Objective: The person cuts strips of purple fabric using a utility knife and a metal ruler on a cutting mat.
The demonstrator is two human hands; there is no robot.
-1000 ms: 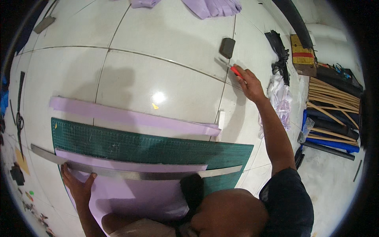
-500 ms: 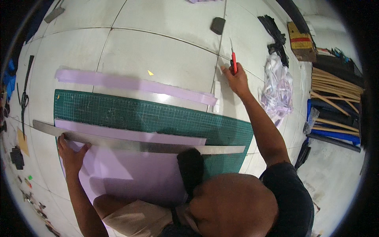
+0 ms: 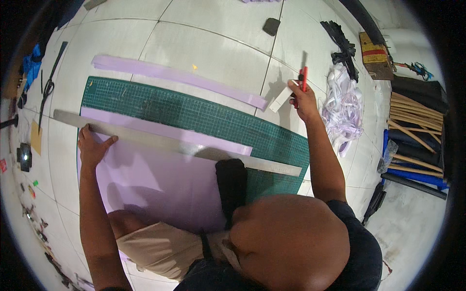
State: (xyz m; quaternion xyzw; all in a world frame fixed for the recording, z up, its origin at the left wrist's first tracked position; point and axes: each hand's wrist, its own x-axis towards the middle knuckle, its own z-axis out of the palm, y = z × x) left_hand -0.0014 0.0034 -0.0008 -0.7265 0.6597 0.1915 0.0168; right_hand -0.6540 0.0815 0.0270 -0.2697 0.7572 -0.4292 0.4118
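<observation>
My left hand rests with spread fingers on the left part of a long metal ruler and the lilac sheet beside it. Under both lies a green cutting mat; a lilac edge of the sheet shows beyond the ruler. Raised over the floor at the far right, my right hand is closed round a red utility knife, blade pointing away, and also grips a small white bar. A black, sock-like shape touches the ruler's near edge.
A cut lilac strip lies beyond the mat. Right of my hand sit a white fabric heap and a black bundle. Wooden sticks are stacked farther right. Black scissors lie at left, a dark block far ahead.
My right hand has picked the white bar up off the floor, keeping the red utility knife. My left hand stays on the ruler. The whole view has shifted and tilted slightly.
</observation>
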